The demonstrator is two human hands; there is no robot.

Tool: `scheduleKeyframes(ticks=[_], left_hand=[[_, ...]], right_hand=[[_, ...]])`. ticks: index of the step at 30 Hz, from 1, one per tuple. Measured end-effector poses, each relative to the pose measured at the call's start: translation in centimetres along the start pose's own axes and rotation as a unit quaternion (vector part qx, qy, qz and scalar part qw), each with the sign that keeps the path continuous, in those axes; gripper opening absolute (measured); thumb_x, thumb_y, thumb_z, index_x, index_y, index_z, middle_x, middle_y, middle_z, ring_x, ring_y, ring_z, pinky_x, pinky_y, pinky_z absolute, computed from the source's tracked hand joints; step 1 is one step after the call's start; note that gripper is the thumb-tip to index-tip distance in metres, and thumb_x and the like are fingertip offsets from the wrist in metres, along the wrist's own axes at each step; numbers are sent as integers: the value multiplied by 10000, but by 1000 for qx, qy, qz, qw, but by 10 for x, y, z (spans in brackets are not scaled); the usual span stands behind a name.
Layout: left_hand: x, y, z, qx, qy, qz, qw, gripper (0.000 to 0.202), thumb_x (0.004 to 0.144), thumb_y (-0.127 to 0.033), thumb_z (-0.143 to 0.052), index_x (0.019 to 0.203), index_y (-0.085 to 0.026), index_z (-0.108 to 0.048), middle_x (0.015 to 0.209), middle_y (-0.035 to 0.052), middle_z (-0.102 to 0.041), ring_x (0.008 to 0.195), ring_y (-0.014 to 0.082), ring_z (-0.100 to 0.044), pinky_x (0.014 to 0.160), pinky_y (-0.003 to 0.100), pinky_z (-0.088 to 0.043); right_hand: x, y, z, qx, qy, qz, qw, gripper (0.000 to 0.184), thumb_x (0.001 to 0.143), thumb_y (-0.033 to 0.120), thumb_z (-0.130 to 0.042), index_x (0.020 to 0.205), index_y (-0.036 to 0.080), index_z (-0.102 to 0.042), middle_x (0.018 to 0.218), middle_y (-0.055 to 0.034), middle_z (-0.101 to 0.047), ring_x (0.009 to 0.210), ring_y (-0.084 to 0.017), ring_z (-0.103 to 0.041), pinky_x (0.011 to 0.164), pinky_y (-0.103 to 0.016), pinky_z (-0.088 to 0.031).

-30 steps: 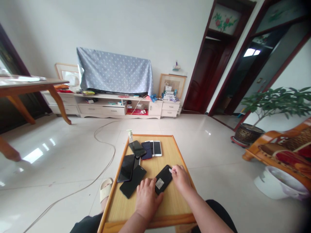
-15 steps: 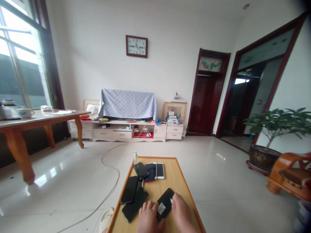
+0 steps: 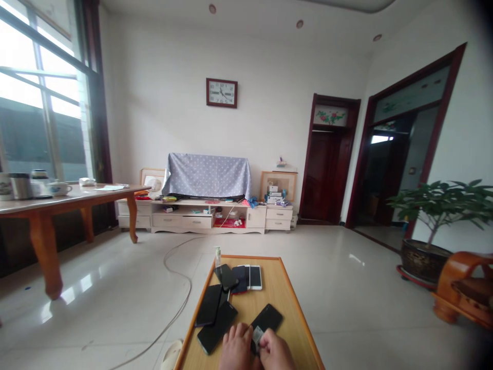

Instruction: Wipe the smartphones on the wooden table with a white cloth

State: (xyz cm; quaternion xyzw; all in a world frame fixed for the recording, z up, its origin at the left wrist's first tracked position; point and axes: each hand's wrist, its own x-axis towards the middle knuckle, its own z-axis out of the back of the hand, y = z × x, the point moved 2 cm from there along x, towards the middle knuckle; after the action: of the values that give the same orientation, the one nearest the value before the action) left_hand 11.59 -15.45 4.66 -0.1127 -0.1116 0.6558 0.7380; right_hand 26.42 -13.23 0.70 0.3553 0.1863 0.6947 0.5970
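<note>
A black smartphone point(image 3: 271, 315) lies at a slant on the small wooden table point(image 3: 274, 280), with a pale label point(image 3: 257, 335) on its upward face. My left hand point(image 3: 235, 348) is at the phone's lower left, fingers bent along its edge and thumb by its lower end, holding it. Over the lower part of the phone, beside the label, my right hand point(image 3: 274, 350) has its thumb and forefinger pinched. Whatever sits between those fingertips is too small to make out. Two dark phones point(image 3: 208, 304) point(image 3: 217, 329) overlap just left of my left hand.
Farther up the table lie another dark phone point(image 3: 226, 276), a dark blue item point(image 3: 239, 279) and a white-framed device point(image 3: 255, 277). A pump bottle point(image 3: 217, 257) stands at the far left corner. A cable point(image 3: 188, 288) runs across the floor, and a slipper point(image 3: 172, 354) is beside the table.
My right hand has moved from the phone's upper right edge down and left to the label. My left hand stays at the phone's left side. The view has tilted upward.
</note>
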Motion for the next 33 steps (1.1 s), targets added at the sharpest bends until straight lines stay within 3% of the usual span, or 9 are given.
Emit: scheduleKeyframes(ticks=[5,10,15,18,23,28,30,33], left_hand=[[-8,-9,6,4,-28,0,1000,614,794,-481,-547,1378,-289,-548,1466,82,-505,1347,316,-419,1102,445,-294],[-1,-19,11,4,-13,-18,1000,489,895,-470,-460,1322,-267,-588,1329,97,-594,1240,293,-487,1032,426,-345],[9,-17,3,1,-12,-27,1000,539,840,-430,-558,1347,-245,-565,1328,91,-594,1235,284,-483,1036,406,-338],[12,-14,-1,-3,-25,-27,999,532,830,-425,-574,1324,-227,-568,1311,91,-599,1216,279,-495,1029,395,-343],[14,-11,-8,-3,-41,-23,999,517,875,-429,-527,1350,-224,-528,1321,95,-591,1232,271,-483,1035,398,-331],[16,-9,-15,-9,-62,-30,998,550,799,-399,-609,1316,-225,-537,1267,83,-601,1202,271,-498,1010,381,-343],[17,-8,-18,-8,-73,-26,997,573,791,-394,-611,1331,-219,-527,1272,90,-597,1201,280,-499,1003,385,-349],[20,-8,-22,-1,-86,-18,996,619,796,-395,-595,1370,-185,-502,1327,120,-568,1224,302,-483,1013,400,-347]], right_hand=[[0,3,26,6,-62,17,998,207,916,187,-480,833,250,-659,825,-33,-715,760,-190,-679,687,-257,-466],[1,12,29,-89,22,90,992,247,928,162,-492,948,227,-730,966,-60,-714,909,-182,-661,809,-251,-468],[24,-1,42,-139,18,58,988,313,987,206,-434,962,208,-746,1083,-104,-715,1051,-219,-621,924,-322,-447],[25,-4,44,-150,12,55,987,318,996,225,-422,1060,212,-734,1283,-117,-672,1281,-275,-513,1053,-424,-377],[-2,5,32,-138,69,140,978,354,1033,304,-396,1299,302,-629,1424,-37,-604,1440,-271,-374,1170,-547,-210],[18,-19,54,-193,64,49,978,388,1043,322,-354,1317,310,-628,1455,-42,-577,1476,-323,-312,1160,-653,-121],[28,-28,60,-212,70,8,975,420,1045,318,-322,1336,274,-622,1489,-67,-540,1469,-319,-326,1170,-620,-151],[27,-33,56,-216,87,9,972,453,1041,330,-310,1394,234,-578,1532,-96,-484,1460,-283,-352,1198,-533,-175]])
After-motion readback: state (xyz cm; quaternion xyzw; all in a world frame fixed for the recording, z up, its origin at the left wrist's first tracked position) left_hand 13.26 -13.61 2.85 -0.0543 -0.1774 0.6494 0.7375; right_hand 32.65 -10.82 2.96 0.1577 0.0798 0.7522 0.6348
